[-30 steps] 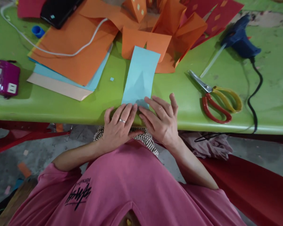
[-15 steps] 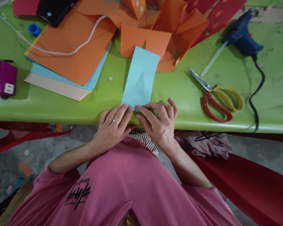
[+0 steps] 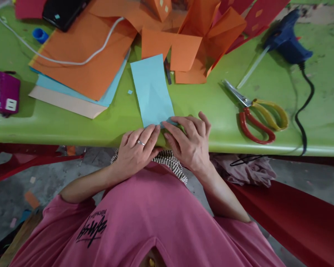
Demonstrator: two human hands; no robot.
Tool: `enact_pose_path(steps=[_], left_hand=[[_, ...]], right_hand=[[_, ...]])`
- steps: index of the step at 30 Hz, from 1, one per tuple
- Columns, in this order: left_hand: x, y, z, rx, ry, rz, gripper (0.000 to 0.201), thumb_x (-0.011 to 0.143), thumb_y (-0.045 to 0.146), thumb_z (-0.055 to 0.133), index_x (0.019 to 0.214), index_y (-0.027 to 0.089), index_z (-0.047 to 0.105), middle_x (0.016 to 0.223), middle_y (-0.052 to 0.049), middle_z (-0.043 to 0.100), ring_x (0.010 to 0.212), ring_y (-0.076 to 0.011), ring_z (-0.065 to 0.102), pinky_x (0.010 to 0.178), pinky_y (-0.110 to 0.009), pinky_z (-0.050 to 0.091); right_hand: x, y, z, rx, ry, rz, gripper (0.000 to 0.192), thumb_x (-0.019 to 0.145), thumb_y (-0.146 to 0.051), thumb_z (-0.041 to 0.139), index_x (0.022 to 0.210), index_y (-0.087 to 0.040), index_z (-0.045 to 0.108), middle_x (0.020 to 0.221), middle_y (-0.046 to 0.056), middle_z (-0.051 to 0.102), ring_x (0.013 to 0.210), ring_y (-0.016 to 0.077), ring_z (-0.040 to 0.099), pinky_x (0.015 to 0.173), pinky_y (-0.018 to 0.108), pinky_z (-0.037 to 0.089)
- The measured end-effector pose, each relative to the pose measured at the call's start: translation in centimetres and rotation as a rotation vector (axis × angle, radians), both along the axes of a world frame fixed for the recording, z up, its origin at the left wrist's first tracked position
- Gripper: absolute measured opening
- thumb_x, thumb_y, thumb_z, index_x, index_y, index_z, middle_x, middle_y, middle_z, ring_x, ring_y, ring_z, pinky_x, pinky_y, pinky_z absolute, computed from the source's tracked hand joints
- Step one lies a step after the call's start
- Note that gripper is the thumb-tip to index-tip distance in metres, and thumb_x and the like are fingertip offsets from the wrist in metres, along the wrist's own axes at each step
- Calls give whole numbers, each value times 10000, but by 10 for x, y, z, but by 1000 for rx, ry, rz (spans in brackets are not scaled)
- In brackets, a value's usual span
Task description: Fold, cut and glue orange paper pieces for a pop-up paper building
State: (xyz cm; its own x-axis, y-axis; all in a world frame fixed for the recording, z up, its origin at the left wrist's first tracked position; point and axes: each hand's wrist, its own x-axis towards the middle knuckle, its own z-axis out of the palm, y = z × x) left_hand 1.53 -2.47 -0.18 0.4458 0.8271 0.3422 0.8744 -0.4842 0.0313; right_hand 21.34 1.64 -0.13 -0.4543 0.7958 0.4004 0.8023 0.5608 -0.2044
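Blue paper strip (image 3: 152,91), creased, lying on the green tabletop (image 3: 206,107) with its near end at the edge, under both hands. Left hand (image 3: 136,150) flat with fingers extended onto the strip's near left corner; right hand (image 3: 190,142) curled, fingertips pinching the near right corner. Scissors (image 3: 254,113) to the right, glue gun (image 3: 286,39) far right, orange sheets (image 3: 86,55) beyond.
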Motion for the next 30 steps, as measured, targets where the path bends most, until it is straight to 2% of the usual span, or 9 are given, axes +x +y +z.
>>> enact_pose_path(steps=[4,13,17,22,27,30], left_hand=[[-1,-1,0,-12,1,-13,564,975,422,532,1471,155,499,1334,-87,670,1105,-251,561,954,-364,397],[-1,1,2,70,54,-42,519,979,412,541,1402,112,569,1311,-78,688,1066,-237,570,952,-353,402],[-2,0,1,25,27,-32,558,979,415,536,1468,147,501,1337,-80,671,1096,-244,576,960,-360,407],[-2,-1,2,14,55,-34,531,980,386,536,1450,140,521,1352,-88,660,1101,-250,568,966,-361,403],[0,-1,3,-56,42,-7,559,946,343,582,1483,220,488,1359,-90,645,1131,-275,547,948,-396,404],[1,-2,2,-48,34,-9,559,935,321,593,1477,219,497,1365,-95,639,1134,-279,539,955,-405,397]], right_hand=[[0,-1,-1,5,2,-6,271,965,-312,570,1215,-299,673,1197,29,681,1122,232,554,1155,521,309],[-1,-2,-2,77,2,-17,211,966,-322,572,1132,-284,697,1139,24,696,1086,209,565,1153,483,324],[-2,-3,-3,61,-6,-28,201,966,-331,568,1113,-296,700,1112,17,690,1075,210,558,1150,478,319],[-2,-3,-5,85,44,-24,204,956,-308,579,1122,-280,694,1070,29,679,1061,215,559,1144,486,328],[-2,-6,-4,34,54,-42,220,948,-309,577,1144,-301,678,1232,56,649,1168,270,546,1134,544,332],[0,-8,-3,66,54,-103,281,934,-380,600,1189,-267,634,1344,90,600,1233,306,536,1124,559,358]])
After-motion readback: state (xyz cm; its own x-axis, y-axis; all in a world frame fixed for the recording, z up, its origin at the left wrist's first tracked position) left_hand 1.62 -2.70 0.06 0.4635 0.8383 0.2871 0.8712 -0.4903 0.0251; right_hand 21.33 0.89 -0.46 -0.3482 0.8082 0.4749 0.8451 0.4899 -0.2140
